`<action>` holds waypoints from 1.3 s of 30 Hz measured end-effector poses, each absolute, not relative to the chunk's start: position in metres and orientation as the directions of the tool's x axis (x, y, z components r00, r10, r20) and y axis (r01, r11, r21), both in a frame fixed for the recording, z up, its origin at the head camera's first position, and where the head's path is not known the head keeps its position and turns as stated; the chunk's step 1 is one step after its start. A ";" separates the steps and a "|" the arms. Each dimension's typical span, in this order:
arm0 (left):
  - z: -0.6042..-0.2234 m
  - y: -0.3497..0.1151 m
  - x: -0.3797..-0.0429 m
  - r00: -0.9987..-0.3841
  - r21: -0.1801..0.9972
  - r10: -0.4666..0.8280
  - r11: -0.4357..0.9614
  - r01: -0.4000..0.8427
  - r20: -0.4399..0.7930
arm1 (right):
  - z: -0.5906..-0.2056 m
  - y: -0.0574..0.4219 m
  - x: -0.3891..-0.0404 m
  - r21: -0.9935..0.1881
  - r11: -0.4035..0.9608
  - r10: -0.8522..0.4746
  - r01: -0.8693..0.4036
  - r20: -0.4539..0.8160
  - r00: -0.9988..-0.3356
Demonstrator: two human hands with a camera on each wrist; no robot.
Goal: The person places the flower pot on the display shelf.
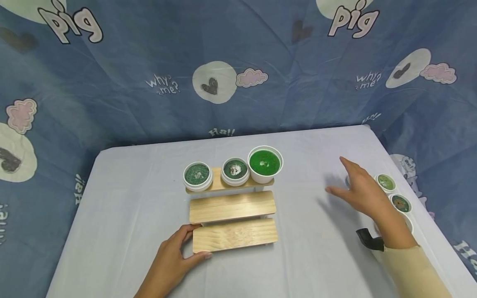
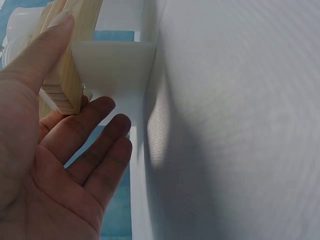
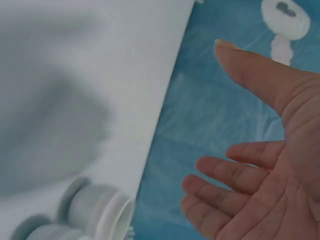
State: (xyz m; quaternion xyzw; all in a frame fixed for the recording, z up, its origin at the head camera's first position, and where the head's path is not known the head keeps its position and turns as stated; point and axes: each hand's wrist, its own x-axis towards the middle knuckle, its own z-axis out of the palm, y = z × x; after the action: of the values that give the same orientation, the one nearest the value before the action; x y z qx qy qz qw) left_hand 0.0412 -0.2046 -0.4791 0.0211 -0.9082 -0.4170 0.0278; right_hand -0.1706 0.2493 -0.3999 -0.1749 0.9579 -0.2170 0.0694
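A three-step wooden stand [image 1: 232, 207] with pale boards sits near the middle of the white table. My left hand [image 1: 169, 256] pinches the left end of its lowest board, thumb at the front edge and fingers behind; the left wrist view shows the thumb [image 2: 42, 52] against the wood. On the top board are two small white cups with dark green contents, one at left [image 1: 197, 174] and one in the middle [image 1: 235, 170], plus a larger bright-green cup [image 1: 265, 163] at right. My right hand [image 1: 367, 192] holds nothing, fingers and thumb spread above the table.
Several white cups stand along the table's right side, partly hidden by my right arm; one has light green contents [image 1: 386, 182], another dark green [image 1: 401, 203]. Behind the table [image 1: 126, 198] hangs a blue printed cloth [image 1: 149, 54]. A black strap [image 1: 369, 240] is at my right wrist.
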 end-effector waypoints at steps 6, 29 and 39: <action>-0.479 -0.205 0.041 -0.998 0.758 -0.060 0.652 -0.013 0.035 | -0.411 0.266 -0.181 -0.375 0.896 -0.292 -0.237 -0.098 -0.951; -0.480 -0.205 0.041 -0.997 0.751 -0.057 0.660 0.001 0.051 | -0.417 0.282 -0.205 -0.220 0.971 -0.139 -0.097 -0.187 -0.972; -0.481 -0.205 0.041 -0.997 0.748 -0.057 0.663 0.005 0.058 | -0.417 0.287 -0.211 -0.190 0.975 -0.162 -0.120 -0.228 -0.960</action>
State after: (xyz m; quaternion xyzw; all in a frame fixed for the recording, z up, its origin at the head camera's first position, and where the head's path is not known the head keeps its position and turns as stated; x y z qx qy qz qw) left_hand 0.0407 -0.2052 -0.4806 0.0142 -0.9112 -0.4099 0.0379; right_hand -0.2109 0.2871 -0.4168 -0.0716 0.9861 -0.0873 0.1219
